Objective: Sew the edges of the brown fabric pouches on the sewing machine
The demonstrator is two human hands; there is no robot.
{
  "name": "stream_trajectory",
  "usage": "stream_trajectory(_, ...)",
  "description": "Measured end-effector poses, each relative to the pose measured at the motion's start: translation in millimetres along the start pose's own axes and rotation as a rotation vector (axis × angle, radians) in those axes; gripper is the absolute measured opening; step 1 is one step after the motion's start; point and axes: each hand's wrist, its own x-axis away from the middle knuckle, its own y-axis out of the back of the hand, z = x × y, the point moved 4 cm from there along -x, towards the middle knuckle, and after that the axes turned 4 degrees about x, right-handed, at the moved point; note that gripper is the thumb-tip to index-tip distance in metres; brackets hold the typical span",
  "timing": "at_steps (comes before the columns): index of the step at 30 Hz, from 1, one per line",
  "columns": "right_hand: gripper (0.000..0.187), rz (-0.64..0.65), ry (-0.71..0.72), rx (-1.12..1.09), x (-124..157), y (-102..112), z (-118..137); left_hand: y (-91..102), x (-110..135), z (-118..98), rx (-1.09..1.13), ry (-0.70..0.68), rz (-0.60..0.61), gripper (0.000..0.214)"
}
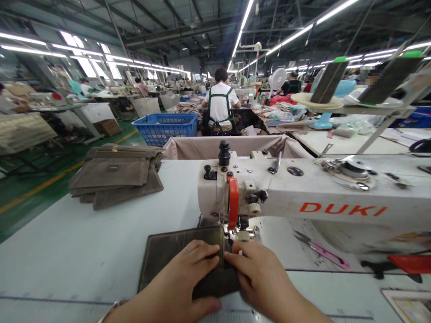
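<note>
A dark olive-brown, leather-like panel (168,251) with stitched edges lies on the table, its right side at the needle area of a white sewing machine (286,193). My left hand (188,273) rests on top of it, fingers stretched toward a raised strip, thumb apart. Close to the presser foot, my right hand (256,264) grips the panel's right edge, with thumb and index finger pinched by the strip. The fingers hide part of the strip. An orange guard (232,202) on the machine head stands just beyond my fingertips.
Similar brown pieces (111,172) are stacked at the table's left. Pink-handled thread snips (323,251) lie under the machine arm. Beyond the machine are a fabric-lined bin (188,148) and a blue crate (168,125). A person (220,103) sits farther off. Thread cones (330,80) stand at right.
</note>
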Motion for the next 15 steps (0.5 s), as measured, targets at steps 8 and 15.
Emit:
stream_trajectory(8, 0.042, 0.005, 0.062, -0.024, 3, 3, 2, -19.9, 12, -10, -0.091, -0.163, -0.19, 0.04)
stream_trajectory(15, 0.047, -0.019, 0.102, -0.006, 1, -1, 3, -7.8, 8, -11, -0.034, -0.19, -0.131, 0.045)
